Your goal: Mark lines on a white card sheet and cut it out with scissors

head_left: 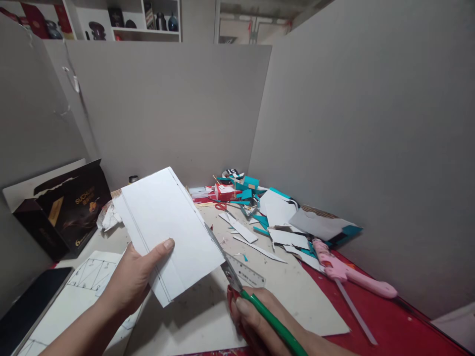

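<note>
My left hand (139,272) grips a white sheet of card (174,217) by its lower left edge, thumb on top and the other fingers hidden beneath. The card is held tilted above the table, with pencil lines running near its left and right edges. My right hand (260,311) is closed round the handles of scissors (233,282), one green and one red. Their blades lie along the card's right edge, the lower part passing behind it. Under the scissors, a clear ruler (247,271) lies on the pale work board (304,296).
Card scraps (285,207) in white and teal pile up at the back right. A pink glue gun (349,272) with a glue stick lies at right. Small red scissors (222,206) rest behind. At left are a dark box (67,212), drawn paper (92,272) and a dark flat device (37,306). Grey partitions (178,109) enclose the table.
</note>
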The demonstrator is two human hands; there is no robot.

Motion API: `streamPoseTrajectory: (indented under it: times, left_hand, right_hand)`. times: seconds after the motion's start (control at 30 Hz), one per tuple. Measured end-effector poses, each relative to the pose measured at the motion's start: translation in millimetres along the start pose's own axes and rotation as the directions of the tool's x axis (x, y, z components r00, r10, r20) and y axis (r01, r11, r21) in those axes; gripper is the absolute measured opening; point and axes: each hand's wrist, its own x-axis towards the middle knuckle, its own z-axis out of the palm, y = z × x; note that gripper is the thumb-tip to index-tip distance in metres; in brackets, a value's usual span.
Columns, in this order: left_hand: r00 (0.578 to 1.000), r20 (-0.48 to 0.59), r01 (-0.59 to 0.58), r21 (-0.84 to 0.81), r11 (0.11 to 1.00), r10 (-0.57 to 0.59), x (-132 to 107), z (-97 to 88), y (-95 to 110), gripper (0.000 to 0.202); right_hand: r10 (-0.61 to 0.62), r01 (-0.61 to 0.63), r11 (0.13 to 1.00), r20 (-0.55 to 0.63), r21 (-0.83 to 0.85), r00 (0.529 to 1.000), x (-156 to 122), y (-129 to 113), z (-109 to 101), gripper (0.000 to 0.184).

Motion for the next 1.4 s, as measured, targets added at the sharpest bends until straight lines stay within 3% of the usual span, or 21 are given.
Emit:
streamPoseTrajectory:
  times: [0.1,0.53,0.73,0.97,1.1,1.2,1.4]
  left_hand:
    - [1.000,-0.025,-0.007,-0.004,1.000,0.006,-1,3.1,0,0.068]
    - [0.998,0.056,0.029,0.012,1.000,-0.030,1,-3.9,5,0.073]
    - [0.998,0.052,0.020,0.006,1.000,-0.021,0,-0.7,7,0.077]
    - [0.995,0.063,0.080,0.050,0.996,-0.083,-1,-3.7,4,0.072]
    - [0.997,0.019,0.068,0.035,0.997,-0.068,-3,0.9,6,0.073]
    - [0.998,0.005,0.057,0.040,0.998,-0.058,-3,3.6,9,0.069]
    - [0.998,-0.011,0.055,0.074,0.996,-0.054,-3,4.7,11,0.050]
  right_hand:
    - [0.046,-0.047,0.999,0.038,0.022,0.998,-1,-2,-1,0.058]
    - [-0.076,0.081,0.993,0.052,-0.087,0.996,1,9,-10,0.057]
    - [-0.131,0.156,0.978,0.178,-0.137,0.975,4,-4,-16,0.056]
    - [-0.090,0.106,0.982,0.106,-0.159,0.990,4,-5,-13,0.051]
    - [-0.100,0.122,0.982,0.156,-0.141,0.983,2,-1,-15,0.050]
    - [-0.094,0.119,0.987,0.208,-0.109,0.973,1,-1,-19,0.051]
    - [-0.145,0.181,0.966,0.193,-0.183,0.970,1,-6,-20,0.049]
